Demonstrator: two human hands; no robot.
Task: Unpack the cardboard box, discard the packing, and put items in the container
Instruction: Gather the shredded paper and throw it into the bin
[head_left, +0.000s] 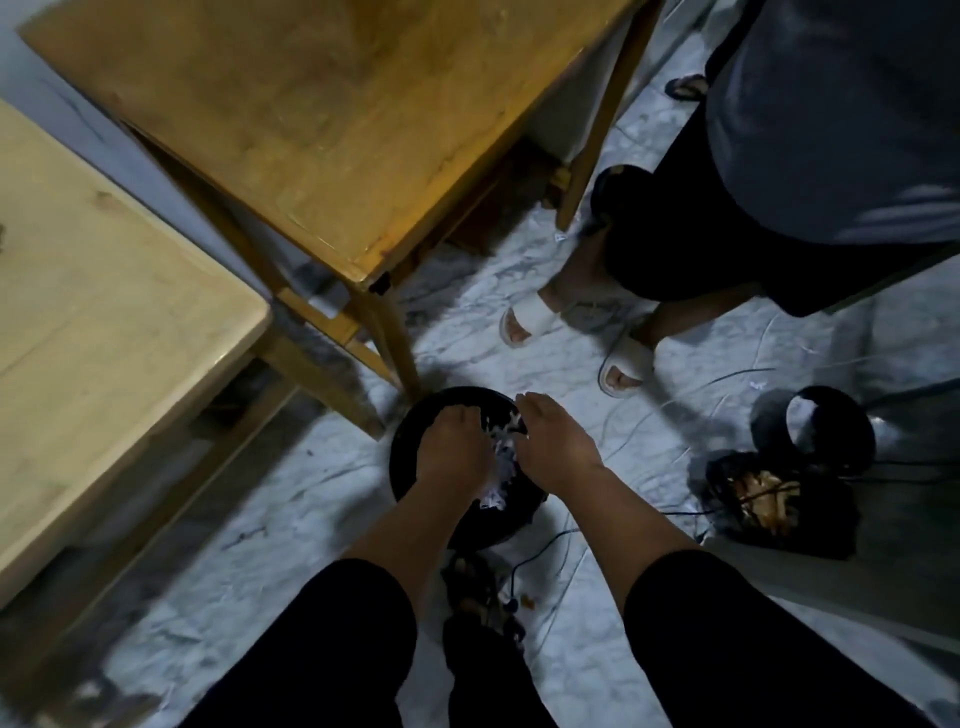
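A round black bin (410, 441) stands on the floor just below the corner of a wooden table. White shredded packing (500, 467) shows inside it between my hands. My left hand (453, 448) reaches down into the bin with its fingers curled into the shreds. My right hand (557, 439) is beside it over the bin's right half, palm down, fingers bent at the packing. How firmly either hand grips the shreds is hidden. No cardboard box is in view.
A brown wooden table (332, 119) fills the top, a pale table (93, 312) the left. Another person in white slippers (530, 318) stands at the upper right. A black mesh basket (769, 499) with brown contents, a dark round container (821, 431) and cables lie on the marbled floor.
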